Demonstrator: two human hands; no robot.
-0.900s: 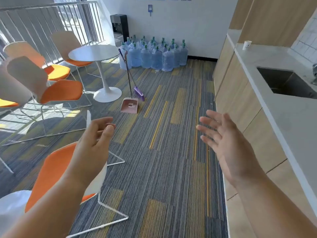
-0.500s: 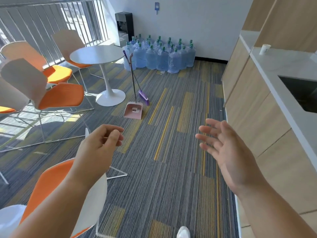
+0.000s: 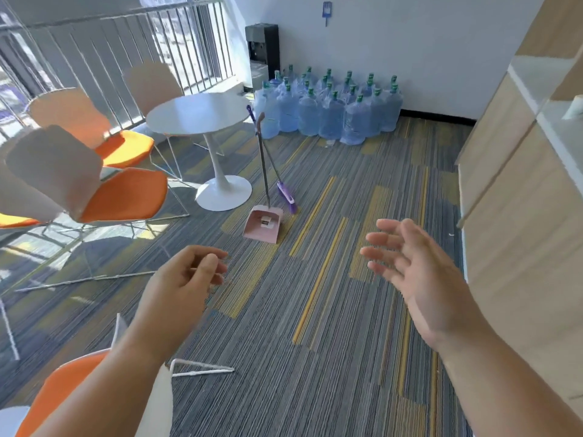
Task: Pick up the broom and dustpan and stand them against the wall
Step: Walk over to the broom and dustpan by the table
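Observation:
A pink dustpan (image 3: 263, 226) stands on the striped carpet ahead of me, its long handle upright. A purple broom (image 3: 286, 197) leans across that handle, its head on the floor just right of the pan. Both stand free beside the round white table (image 3: 197, 112), well short of the white wall (image 3: 410, 42). My left hand (image 3: 183, 283) is raised in front of me with fingers loosely curled and nothing in it. My right hand (image 3: 410, 272) is spread wide, palm turned left, also holding nothing. Both hands are well short of the broom and dustpan.
Several blue water bottles (image 3: 331, 108) are stacked against the far wall next to a black dispenser (image 3: 263, 48). Orange chairs (image 3: 120, 197) and a railing (image 3: 110, 55) fill the left side. Wooden cabinets (image 3: 520, 184) line the right. One orange chair (image 3: 63, 392) is right below my left arm.
The view has moved forward and turned slightly, so the broom and dustpan are nearer and more central. The sink has slipped out of view. Both hands stay raised and hold nothing.

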